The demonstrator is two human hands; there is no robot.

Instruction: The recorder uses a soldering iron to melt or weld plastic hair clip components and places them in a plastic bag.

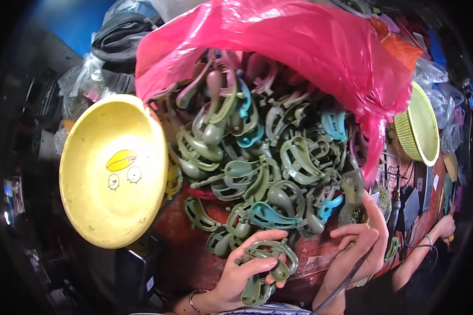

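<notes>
My left hand (pixel 249 265) is closed around a couple of olive-green curved plastic pieces (pixel 281 270) with open loops and rounded, spoon-like ends. To the right, my right hand (pixel 360 239) has its index finger stretched upward and the other fingers loosely bent apart. Its fingertip is beside a blurred grey-green piece (pixel 352 184) at the pile's right edge; firm contact cannot be made out. A dark cord (pixel 347 283) passes across this hand and wrist. Ahead lies a large heap of similar plastic pieces (pixel 257 173), mostly green with some turquoise and mauve, spilling from a pink plastic bag (pixel 278 31).
A yellow basin (pixel 89 210) with a cartoon face stands left of the heap. On the right are a yellow-green mesh basket (pixel 423 128) and clear plastic bags (pixel 441 100). The red tabletop (pixel 189 262) lies below the pile. Another person's hand (pixel 445 227) is at far right.
</notes>
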